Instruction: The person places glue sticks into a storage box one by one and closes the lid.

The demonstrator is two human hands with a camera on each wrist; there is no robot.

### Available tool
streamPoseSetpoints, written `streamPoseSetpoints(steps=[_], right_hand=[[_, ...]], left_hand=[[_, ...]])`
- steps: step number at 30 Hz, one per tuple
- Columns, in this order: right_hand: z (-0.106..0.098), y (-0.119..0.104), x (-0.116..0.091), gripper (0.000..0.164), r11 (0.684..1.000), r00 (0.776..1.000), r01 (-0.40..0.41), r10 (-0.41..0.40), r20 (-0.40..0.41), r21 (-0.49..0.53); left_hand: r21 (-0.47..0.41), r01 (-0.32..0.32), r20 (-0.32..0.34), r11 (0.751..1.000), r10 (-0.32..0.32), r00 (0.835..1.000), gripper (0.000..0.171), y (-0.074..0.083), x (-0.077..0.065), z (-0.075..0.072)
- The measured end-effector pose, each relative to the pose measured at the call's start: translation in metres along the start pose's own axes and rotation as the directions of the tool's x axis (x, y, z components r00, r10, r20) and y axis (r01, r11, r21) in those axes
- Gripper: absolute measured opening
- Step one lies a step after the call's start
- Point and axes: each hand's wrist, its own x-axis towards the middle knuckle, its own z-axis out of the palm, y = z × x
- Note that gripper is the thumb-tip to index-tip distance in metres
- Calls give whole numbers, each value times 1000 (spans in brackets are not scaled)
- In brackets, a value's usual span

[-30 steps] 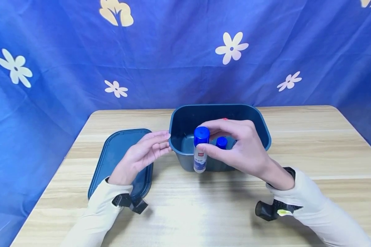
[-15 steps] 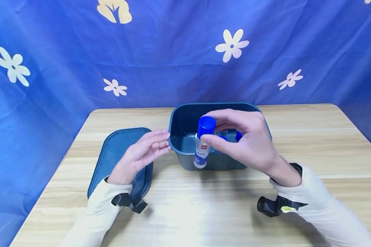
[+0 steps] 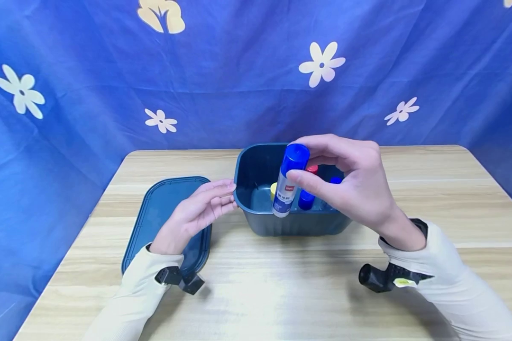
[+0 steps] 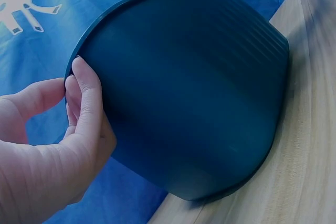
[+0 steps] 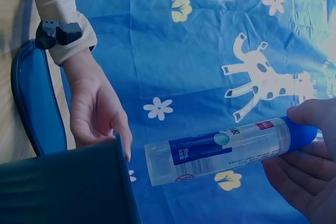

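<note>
Bottle (image 3: 286,190) in R hand (image 3: 360,187): clear plast. cyl.

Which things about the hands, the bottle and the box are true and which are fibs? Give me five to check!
1. The right hand holds a clear bottle. True.
2. The bottle has a yellow top. False: its cap is blue.
3. The left hand pinches the edge of the box. True.
4. The box is shut. False: its lid lies on the table beside it.
5. Something red shows inside the box. True.
</note>
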Motion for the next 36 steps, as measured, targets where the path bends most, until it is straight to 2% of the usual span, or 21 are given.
streamPoseSetpoints(steps=[13, 19, 26, 30, 36], right_hand=[[-4, 9, 6, 39, 999, 999, -22, 20, -40, -31], [-4, 14, 6, 39, 995, 995, -68, 63, -71, -70], [-4, 25, 8, 38, 988, 991, -111, 102, -92, -105], [-5, 31, 8, 36, 987, 989, -118, 108, -103, -105], [-5, 38, 8, 35, 985, 985, -137, 124, -121, -106]], left_hand=[[24, -3, -28, 1000, 4, 1000, 11, 0, -2, 0], [69, -2, 46, 998, -2, 999, 12, 2, 0, 0], [79, -11, 124, 997, 2, 992, 15, 4, 1, -2], [107, -27, 146, 994, 11, 989, 17, 4, 3, -2], [114, -28, 135, 993, 13, 991, 15, 3, 5, -2]])
